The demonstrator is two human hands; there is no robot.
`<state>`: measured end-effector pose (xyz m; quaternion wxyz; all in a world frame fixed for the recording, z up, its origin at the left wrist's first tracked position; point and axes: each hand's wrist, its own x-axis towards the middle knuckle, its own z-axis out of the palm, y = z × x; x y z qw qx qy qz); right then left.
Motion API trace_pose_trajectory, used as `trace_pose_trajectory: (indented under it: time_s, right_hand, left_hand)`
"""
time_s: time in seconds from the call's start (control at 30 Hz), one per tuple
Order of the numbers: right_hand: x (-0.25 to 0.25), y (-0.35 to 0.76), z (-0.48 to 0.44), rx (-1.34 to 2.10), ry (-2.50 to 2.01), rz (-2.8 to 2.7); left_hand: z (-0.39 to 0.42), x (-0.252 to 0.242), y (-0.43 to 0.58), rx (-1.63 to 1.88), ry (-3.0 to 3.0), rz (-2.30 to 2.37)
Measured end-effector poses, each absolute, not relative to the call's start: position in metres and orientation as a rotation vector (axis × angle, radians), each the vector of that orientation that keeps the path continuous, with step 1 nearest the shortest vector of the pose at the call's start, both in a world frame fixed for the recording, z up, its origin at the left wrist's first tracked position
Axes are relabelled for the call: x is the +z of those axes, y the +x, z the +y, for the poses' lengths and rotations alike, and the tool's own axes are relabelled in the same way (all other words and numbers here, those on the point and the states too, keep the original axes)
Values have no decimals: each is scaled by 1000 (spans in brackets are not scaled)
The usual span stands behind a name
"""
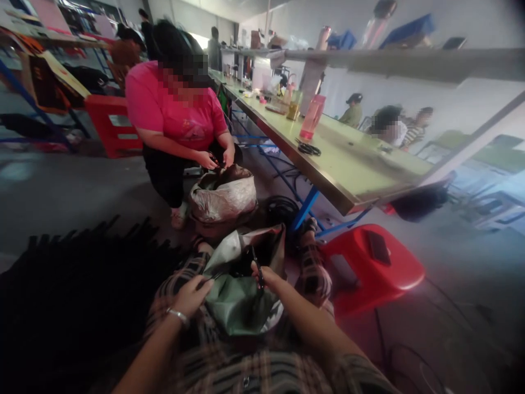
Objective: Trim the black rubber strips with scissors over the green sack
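Over the near rim of a grey-green sack (235,306) between my knees, my left hand (192,295) has its fingers pinched on a thin dark strip (210,277). At the sack's right side my right hand (266,276) grips a pair of black scissors (258,268), the blades pointing up and away over the sack's mouth. Dark material (241,262) lies inside the sack, too shadowed to make out. The two hands are apart, with the sack's opening between them.
A co-worker in a pink shirt (180,117) sits opposite, hands over a pale sack (223,194). A red stool (381,268) bearing a dark flat phone-like object stands right. Long table (328,158) carries scissors (307,148) and a pink bottle (313,117). Black strips (82,295) heap at left.
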<state>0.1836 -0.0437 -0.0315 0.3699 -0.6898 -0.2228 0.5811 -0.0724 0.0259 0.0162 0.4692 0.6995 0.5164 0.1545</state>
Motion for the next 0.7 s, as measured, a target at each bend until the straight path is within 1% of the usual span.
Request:
trace_pose_trajectory:
  time_s: [0.1, 0.2, 0.3, 0.37, 0.47, 0.57, 0.7]
  right_hand:
    - [-32, 181, -57, 1480, -1732, -522]
    - [-32, 177, -72, 1425, -1657, -479]
    - [-31, 173, -91, 1274, -1606, -505]
    - [-30, 169, -105, 1241, -1531, -588]
    - [-30, 162, -124, 1364, -1406, -685]
    - [-32, 153, -137, 1515, -1396, -769]
    - [-34, 142, -144, 1559, -1362, -930]
  left_hand:
    - [13, 41, -62, 388, 1429, 1204]
    - [1, 59, -54, 454, 1323, 1113]
    - [-7, 65, -48, 467, 1289, 1078]
    - [-12, 64, -46, 477, 1257, 1057]
    - [-20, 60, -41, 486, 1211, 995]
    - [-26, 56, -35, 489, 1155, 943]
    - [-31, 48, -29, 483, 1098, 929]
